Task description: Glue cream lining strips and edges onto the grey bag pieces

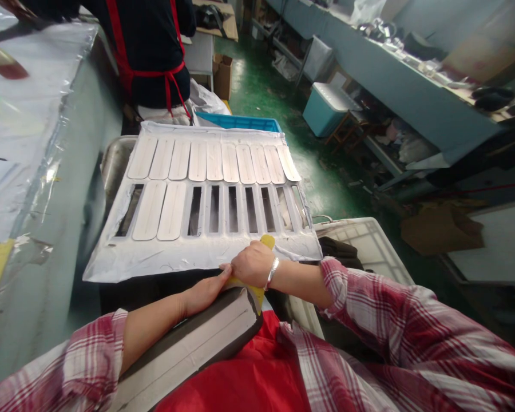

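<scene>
My right hand [252, 264] is closed round a yellow tool [257, 295], whose rounded top shows above the fist and whose lower edge meets the end of a long dark piece with a pale strip [206, 343]. This piece lies slanted across my lap. My left hand [206, 292] rests along its upper edge, fingertips pressed together near the yellow tool; what they grip is hidden. Just beyond stands a white cloth-covered board [154, 256] with slots, several of them covered by pale rounded strips [170, 210].
A plastic-covered table [38, 149] runs along the left. A person in a red-strapped apron [150, 51] stands ahead. Behind the board is a blue crate [244, 121]; a white crate [381, 246] sits at right. Farther off are a teal box [326, 109] and a long bench [369, 68].
</scene>
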Tool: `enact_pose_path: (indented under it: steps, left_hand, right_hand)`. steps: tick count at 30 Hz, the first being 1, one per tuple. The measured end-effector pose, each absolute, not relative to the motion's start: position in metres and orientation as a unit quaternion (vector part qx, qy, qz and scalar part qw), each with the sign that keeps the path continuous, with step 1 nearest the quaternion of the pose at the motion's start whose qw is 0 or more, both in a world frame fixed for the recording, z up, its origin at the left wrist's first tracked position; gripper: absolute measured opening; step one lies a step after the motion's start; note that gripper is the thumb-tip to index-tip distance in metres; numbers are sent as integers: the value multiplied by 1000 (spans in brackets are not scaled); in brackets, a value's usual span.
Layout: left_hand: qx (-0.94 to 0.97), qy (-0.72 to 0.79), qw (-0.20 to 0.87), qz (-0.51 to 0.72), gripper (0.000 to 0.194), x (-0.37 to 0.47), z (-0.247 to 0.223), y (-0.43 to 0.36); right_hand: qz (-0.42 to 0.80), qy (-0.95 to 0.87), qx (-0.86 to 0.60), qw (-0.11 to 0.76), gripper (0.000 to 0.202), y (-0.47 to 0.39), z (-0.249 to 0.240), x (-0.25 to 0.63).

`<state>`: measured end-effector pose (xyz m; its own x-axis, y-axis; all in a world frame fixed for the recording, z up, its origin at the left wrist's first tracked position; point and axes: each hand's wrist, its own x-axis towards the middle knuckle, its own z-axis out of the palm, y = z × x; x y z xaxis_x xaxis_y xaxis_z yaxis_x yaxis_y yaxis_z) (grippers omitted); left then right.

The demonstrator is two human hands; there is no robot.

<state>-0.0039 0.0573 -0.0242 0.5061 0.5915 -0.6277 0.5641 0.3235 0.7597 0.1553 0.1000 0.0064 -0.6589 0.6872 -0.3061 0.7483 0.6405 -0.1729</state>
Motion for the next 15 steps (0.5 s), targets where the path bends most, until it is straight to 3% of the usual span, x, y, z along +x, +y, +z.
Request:
enact_pose_path:
  steps: [4,15]
  left_hand:
    - [588,475,655,20,68,-5,-28,58]
    - [610,436,661,38,67,-2,-25,54]
  right_hand:
    - [-120,905,399,83,50,95,4,159]
    - [-91,924,369,44,54,90,1,165]
